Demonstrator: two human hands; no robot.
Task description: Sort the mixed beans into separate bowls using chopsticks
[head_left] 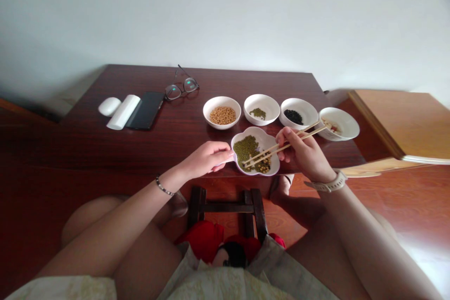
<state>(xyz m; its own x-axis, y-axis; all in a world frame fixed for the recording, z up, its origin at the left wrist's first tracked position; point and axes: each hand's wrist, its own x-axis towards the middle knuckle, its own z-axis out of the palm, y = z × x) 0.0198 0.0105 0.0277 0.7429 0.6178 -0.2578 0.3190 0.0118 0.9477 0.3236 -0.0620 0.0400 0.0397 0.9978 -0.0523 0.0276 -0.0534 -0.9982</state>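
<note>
My left hand (211,157) is closed on the handle of a white flower-shaped dish (255,132) at the table's front edge. Green beans (247,146) fill much of its left side, with yellowish and dark beans mixed in at the lower right. In my right hand (298,147) is a pair of chopsticks (277,148), their tips down among the beans in the dish. Behind stand a bowl of yellow soybeans (222,115), a bowl with a few green beans (258,113), a bowl of black beans (293,116) and a bowl of pale and reddish pieces (331,125).
The dark wooden table (225,79) stands against a pale wall. On its left lie eyeglasses (182,88), a black phone (146,110), a white cylindrical object (123,112) and a white rounded case (109,106). A light wooden cabinet (404,117) is at right.
</note>
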